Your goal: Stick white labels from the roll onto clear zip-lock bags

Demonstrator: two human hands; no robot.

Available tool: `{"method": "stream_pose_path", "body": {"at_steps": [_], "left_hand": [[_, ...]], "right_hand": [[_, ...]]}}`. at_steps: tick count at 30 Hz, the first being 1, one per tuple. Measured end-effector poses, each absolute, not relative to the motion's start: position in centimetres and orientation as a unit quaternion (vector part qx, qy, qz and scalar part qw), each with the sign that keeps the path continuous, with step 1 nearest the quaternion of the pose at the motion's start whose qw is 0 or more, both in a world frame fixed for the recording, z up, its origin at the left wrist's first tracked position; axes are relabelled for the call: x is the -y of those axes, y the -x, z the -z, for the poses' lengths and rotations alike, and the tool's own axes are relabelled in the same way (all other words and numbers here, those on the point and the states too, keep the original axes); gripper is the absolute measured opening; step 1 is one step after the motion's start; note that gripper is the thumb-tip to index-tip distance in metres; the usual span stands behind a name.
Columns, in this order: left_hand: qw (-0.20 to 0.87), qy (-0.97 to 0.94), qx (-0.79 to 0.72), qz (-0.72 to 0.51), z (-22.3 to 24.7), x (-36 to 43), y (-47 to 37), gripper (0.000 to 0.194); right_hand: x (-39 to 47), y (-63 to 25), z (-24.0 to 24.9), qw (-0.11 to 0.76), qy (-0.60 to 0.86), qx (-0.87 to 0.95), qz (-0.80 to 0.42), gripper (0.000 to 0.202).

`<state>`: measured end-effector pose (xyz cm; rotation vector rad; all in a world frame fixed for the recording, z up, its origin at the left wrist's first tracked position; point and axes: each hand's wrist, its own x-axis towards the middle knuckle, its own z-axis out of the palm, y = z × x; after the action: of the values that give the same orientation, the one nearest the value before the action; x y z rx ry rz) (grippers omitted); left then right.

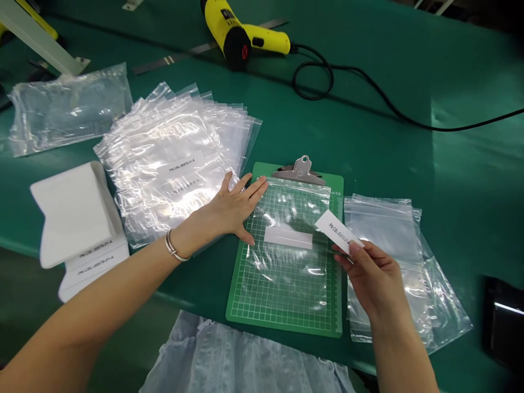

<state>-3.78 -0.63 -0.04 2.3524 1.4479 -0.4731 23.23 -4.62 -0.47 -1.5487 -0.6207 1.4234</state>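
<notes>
Right hand (pixel 379 281): grip pinches a printed label (pixel 335 230) between thumb and fingers, tilted, at the bag's (pixel 286 278) right edge. Bag lies flat on a green clipboard (pixel 286 323), white strip (pixel 287 238) across its middle. Left hand (pixel 237 210): grip wide, fingers spread at the bag's upper left edge. Bag pile (pixel 379 226) at right; folded labels (pixel 76 210) and fanned bags (pixel 176 142) at left. Farther back on the surface (pixel 380 158): yellow heat gun (pixel 239 35), black cord (pixel 352 69).
</notes>
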Motion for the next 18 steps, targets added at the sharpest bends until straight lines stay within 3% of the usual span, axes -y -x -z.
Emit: {"method": "stream_pose_path", "body": {"at_steps": [5, 13, 18], "left_hand": [[0.173, -0.823, -0.510, 0.179, 0.1, 0.5, 3.7, 0.121], [0.161, -0.820, -0.519, 0.177, 0.7, 0.5, 3.7, 0.128], [0.173, -0.815, -0.522, 0.185, 0.5, 0.4, 3.6, 0.128]], "right_hand": [[4.1, -23.6, 0.4, 0.439, 0.633, 0.261, -0.581, 0.022], [3.5, -21.4, 0.3, 0.267, 0.608, 0.416, -0.621, 0.022], [3.2, -20.6, 0.5, 0.234, 0.592, 0.439, -0.634, 0.023]]}}
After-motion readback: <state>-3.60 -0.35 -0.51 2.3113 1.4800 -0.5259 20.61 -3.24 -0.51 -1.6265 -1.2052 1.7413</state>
